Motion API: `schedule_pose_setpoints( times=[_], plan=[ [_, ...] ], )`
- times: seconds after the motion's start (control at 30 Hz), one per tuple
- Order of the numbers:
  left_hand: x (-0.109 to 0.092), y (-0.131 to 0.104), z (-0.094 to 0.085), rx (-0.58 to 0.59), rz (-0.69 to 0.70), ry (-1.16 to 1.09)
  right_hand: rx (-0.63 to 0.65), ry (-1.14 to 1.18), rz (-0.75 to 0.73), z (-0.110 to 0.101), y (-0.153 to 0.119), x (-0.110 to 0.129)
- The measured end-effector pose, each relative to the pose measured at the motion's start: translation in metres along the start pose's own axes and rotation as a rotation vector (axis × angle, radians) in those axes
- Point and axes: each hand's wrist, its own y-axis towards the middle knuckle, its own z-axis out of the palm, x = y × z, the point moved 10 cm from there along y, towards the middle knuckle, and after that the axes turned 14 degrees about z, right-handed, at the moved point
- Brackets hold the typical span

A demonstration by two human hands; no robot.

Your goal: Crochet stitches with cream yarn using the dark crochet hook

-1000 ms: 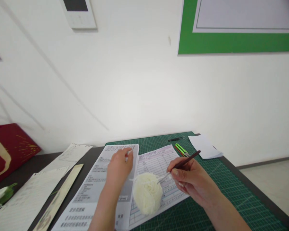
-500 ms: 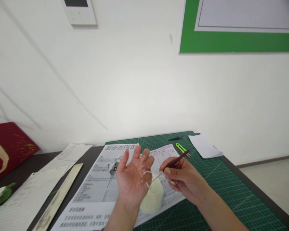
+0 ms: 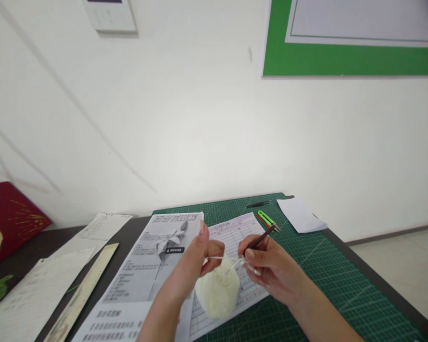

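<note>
One white yarn strand [image 3: 215, 258] was tensioned toward the crochet hook [image 3: 259, 238], the left hand [image 3: 193, 259] having been curled, seemingly round it, from a spread palm, while the hook was pinched in the right hand [image 3: 273, 262] over the yarn ball [image 3: 217, 294].

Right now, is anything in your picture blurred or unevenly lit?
Head view: the wall is brightest centrally, with soft diagonal shadows at left; the green-bordered board darkens toward top right; small text on the illustrated sheet is too soft to read.
</note>
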Motion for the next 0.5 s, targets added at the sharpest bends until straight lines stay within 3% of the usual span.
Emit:
schedule_pose_setpoints(
  times=[0.1,0.23,0.33,0.5],
  plan=[
    [0.001,-0.004,0.024,0.111,-0.053,-0.271,0.008,0.012,0.0,0.001,0.0,0.0],
    [0.001,-0.008,0.042,0.149,-0.07,-0.443,-0.006,0.025,-0.022,-0.001,0.001,0.001],
    [0.001,-0.01,0.046,0.207,-0.052,-0.411,-0.029,0.027,-0.053,-0.004,0.001,0.003],
    [-0.007,-0.01,0.039,0.238,0.03,-0.202,-0.073,0.013,-0.105,-0.008,0.0,0.006]
  ],
)
